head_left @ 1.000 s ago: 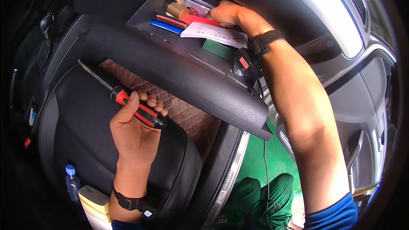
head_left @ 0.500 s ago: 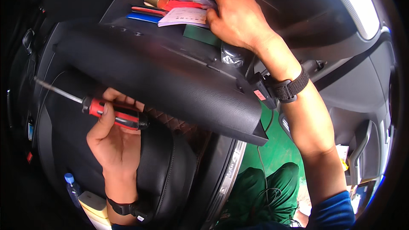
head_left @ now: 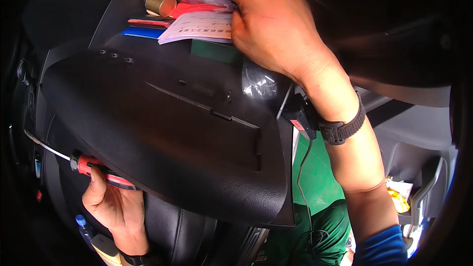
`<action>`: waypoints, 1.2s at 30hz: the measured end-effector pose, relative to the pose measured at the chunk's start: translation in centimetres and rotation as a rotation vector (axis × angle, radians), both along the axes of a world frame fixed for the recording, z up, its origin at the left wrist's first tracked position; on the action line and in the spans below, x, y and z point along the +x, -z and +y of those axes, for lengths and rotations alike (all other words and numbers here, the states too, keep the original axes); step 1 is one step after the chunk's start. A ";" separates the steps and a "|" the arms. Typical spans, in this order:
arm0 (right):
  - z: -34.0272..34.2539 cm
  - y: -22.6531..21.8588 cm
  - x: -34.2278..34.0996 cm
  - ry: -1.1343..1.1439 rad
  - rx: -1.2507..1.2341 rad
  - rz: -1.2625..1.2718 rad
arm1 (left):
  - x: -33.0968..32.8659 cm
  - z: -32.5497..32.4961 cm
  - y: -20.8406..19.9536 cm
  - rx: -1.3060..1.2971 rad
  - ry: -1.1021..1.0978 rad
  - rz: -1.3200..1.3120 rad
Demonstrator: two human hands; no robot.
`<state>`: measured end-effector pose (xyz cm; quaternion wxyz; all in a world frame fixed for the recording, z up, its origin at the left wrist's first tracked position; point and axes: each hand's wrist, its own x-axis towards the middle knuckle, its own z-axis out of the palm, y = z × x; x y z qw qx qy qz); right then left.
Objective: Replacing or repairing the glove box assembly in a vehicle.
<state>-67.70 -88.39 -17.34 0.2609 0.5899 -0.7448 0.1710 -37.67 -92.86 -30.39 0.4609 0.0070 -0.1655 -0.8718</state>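
My left hand (head_left: 116, 212) is closed round a screwdriver (head_left: 86, 163) with a red and black handle. Its bare metal shaft points to the left, and the glove box lid hides some of the fingers. Inside the opened glove box, my right hand (head_left: 278, 24) grips the right end of a stack of papers and plastic sleeves (head_left: 197, 25), thumb below and a finger along the top. A red item (head_left: 194, 9) lies among the papers. To their left are a gold-coloured cylinder (head_left: 160, 4) and a blue flat folder (head_left: 143, 32).
The black glove box lid (head_left: 162, 143) hangs open across the middle. A dark green box (head_left: 217, 51) and a clear plastic bag (head_left: 258, 81) sit under my right hand. A cable (head_left: 301, 182) runs down from my right wrist. A bottle (head_left: 84, 226) stands at lower left.
The glove box lid has swung lower, showing more of its inner side. My left hand and the screwdriver have shifted left and down. My right hand stays on the papers.
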 end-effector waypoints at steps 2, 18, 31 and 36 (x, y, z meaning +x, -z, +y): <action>-0.3 0.2 -0.2 -0.041 -0.002 0.019 | -0.2 0.0 -0.5 -0.051 0.008 0.014; 2.7 2.5 1.1 0.073 -0.188 0.457 | 0.1 -0.6 0.7 -0.175 -0.056 -0.002; 2.3 3.0 0.7 0.065 -0.313 0.527 | 0.3 -0.7 1.2 -0.171 -0.116 -0.075; 1.9 2.1 0.3 0.029 -0.160 0.338 | 0.6 -0.5 1.1 -0.110 -0.106 -0.056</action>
